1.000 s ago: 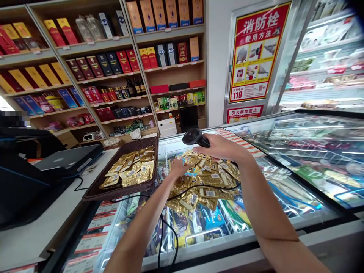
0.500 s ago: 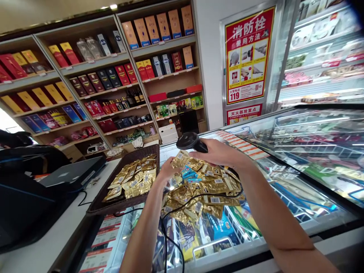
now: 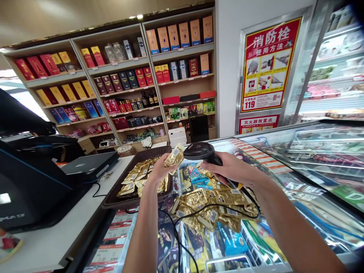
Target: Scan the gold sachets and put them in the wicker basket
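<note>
My left hand (image 3: 159, 170) is closed around a gold foil packet (image 3: 175, 154), whose white barcode label faces up, beside the basket's right rim. My right hand (image 3: 237, 168) grips a black handheld barcode scanner (image 3: 199, 150), its head pointing left, close to the packet. A further gold packet shows partly under my right hand. Below lies a loose pile of gold packets (image 3: 212, 206) on the freezer's glass top, with the scanner's black cable (image 3: 222, 205) running across it. More gold packets (image 3: 138, 176) fill part of a brown woven basket (image 3: 118, 203) on the left.
The glass-topped freezer (image 3: 210, 261) holds colourful packs in wire baskets. Left of it stands a white counter (image 3: 76, 223) with a dark checkout machine (image 3: 28, 189). Shelves of boxed bottles (image 3: 125, 81) line the back, and a red fire-hydrant sign (image 3: 270, 64) hangs right.
My left hand has lifted the gold packet off the pile and moved it toward the basket. The scanner stays in my right hand, near the packet. The view has turned left.
</note>
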Demonstrator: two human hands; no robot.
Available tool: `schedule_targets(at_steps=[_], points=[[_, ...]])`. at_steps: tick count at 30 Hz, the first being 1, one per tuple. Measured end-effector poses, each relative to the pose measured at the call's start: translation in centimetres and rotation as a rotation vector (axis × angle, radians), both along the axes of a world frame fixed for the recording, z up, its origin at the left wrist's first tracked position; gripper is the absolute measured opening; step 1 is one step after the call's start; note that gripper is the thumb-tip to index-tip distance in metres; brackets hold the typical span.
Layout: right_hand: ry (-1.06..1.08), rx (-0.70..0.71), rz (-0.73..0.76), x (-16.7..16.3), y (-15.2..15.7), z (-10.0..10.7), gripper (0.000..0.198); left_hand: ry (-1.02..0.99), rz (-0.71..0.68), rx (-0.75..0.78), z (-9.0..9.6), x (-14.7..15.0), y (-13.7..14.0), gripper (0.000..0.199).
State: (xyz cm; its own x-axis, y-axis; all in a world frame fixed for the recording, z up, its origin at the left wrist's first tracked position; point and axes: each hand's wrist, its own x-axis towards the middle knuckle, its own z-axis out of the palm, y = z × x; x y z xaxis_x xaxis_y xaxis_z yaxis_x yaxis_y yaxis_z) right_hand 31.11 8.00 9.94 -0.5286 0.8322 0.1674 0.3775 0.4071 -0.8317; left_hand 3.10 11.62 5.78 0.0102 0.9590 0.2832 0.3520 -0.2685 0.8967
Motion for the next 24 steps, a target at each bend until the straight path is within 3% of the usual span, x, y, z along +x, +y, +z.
schedule_targets(at_steps=[24], points=[[-0.087,0.010,-0.002,0.23,-0.82,0.64,0.048,-0.054,-0.043,-0.004,-0.14,0.37,-0.02,0.041]])
